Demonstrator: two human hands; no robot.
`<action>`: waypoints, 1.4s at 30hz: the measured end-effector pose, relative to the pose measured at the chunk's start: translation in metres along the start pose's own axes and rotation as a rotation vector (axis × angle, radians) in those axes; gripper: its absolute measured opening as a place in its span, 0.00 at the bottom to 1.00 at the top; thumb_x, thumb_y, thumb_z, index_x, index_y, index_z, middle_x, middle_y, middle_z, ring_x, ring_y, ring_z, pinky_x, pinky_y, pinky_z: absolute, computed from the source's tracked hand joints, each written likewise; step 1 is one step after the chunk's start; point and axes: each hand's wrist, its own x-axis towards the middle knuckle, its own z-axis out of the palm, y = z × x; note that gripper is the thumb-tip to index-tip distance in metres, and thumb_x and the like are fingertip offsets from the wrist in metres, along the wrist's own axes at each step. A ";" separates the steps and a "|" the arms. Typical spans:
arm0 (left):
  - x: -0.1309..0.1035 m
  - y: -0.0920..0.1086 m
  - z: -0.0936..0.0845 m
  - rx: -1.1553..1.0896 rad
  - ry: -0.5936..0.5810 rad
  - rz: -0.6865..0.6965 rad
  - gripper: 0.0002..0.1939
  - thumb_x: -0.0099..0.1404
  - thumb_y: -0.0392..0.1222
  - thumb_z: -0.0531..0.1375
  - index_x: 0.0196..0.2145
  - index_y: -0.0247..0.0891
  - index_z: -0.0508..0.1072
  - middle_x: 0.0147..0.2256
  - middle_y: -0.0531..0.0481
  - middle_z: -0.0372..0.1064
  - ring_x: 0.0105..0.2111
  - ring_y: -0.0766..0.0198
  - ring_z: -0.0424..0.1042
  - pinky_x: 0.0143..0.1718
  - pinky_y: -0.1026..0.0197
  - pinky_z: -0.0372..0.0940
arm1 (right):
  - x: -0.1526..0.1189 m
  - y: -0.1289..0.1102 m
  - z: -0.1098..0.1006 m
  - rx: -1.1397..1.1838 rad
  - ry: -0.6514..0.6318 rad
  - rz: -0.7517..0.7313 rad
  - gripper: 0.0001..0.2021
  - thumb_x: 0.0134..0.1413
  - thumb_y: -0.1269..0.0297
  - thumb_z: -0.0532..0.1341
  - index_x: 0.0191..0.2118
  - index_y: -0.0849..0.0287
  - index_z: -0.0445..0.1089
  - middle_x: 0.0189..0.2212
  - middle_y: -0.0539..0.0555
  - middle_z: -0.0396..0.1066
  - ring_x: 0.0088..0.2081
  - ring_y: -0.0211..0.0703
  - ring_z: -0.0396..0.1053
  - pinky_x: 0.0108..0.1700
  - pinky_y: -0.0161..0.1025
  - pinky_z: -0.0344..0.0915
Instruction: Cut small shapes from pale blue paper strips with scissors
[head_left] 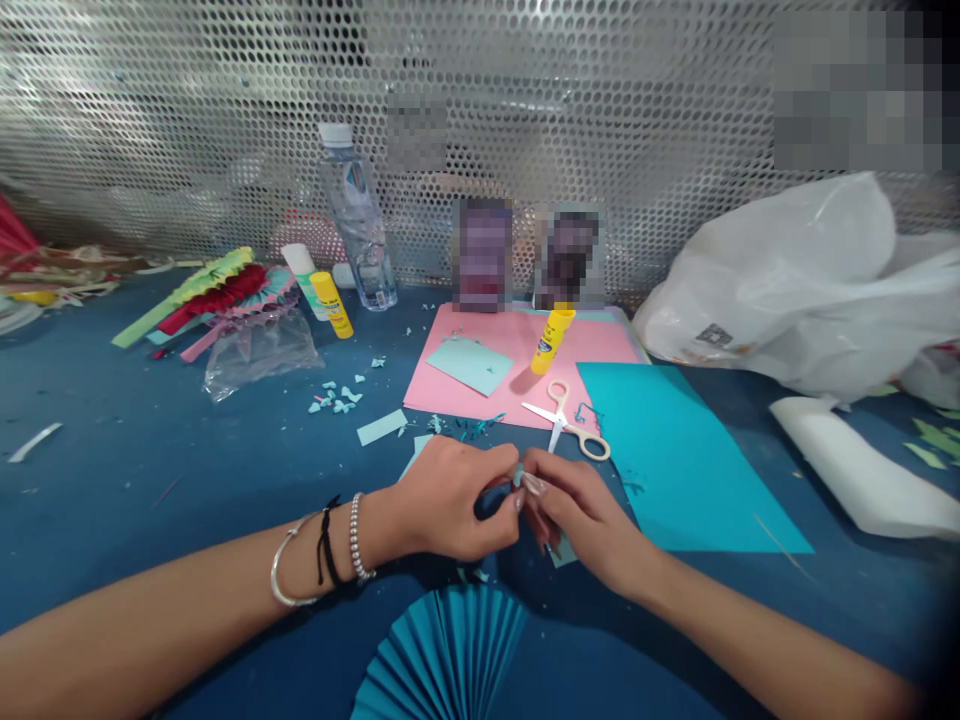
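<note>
My left hand [461, 500] and my right hand [581, 500] meet above the blue table. Between their pinched fingertips is a small light-blue paper piece [518, 474]; both hands seem to grip it. Under my right fingers lies a pale paper scrap [562, 551]. Nearer to me rests a pleated blue paper fan [444, 655]. White-handled scissors [559, 420] lie open just beyond my hands, partly on pink paper [600, 345]. An upright yellow glue stick [553, 341] stands on that paper, beside a light-blue sheet [470, 365].
A large blue sheet [690, 470] and a white plastic bag [780, 280] are at the right. At the back left are a water bottle [360, 220], another glue stick [331, 305] and folded paper crafts [214, 300]. Small cutouts [343, 395] lie nearby.
</note>
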 end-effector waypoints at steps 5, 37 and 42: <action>0.000 0.000 0.001 0.044 0.005 0.021 0.07 0.55 0.42 0.49 0.23 0.38 0.57 0.16 0.58 0.52 0.15 0.71 0.51 0.18 0.65 0.49 | 0.000 0.000 -0.001 -0.008 -0.017 0.001 0.14 0.59 0.62 0.45 0.25 0.59 0.58 0.16 0.46 0.61 0.18 0.31 0.59 0.22 0.31 0.56; 0.007 -0.006 -0.002 -0.122 -0.105 -0.098 0.18 0.65 0.49 0.45 0.21 0.37 0.56 0.16 0.59 0.47 0.16 0.72 0.49 0.18 0.67 0.46 | -0.001 0.003 0.005 -0.096 0.046 0.020 0.10 0.58 0.66 0.47 0.26 0.58 0.56 0.14 0.45 0.60 0.16 0.31 0.58 0.20 0.30 0.54; 0.009 -0.006 -0.002 -0.221 -0.094 -0.122 0.16 0.67 0.42 0.40 0.26 0.37 0.59 0.18 0.58 0.53 0.18 0.71 0.54 0.22 0.66 0.51 | -0.001 0.000 0.005 -0.125 0.120 -0.008 0.10 0.59 0.65 0.46 0.28 0.59 0.57 0.15 0.45 0.60 0.16 0.30 0.56 0.19 0.30 0.52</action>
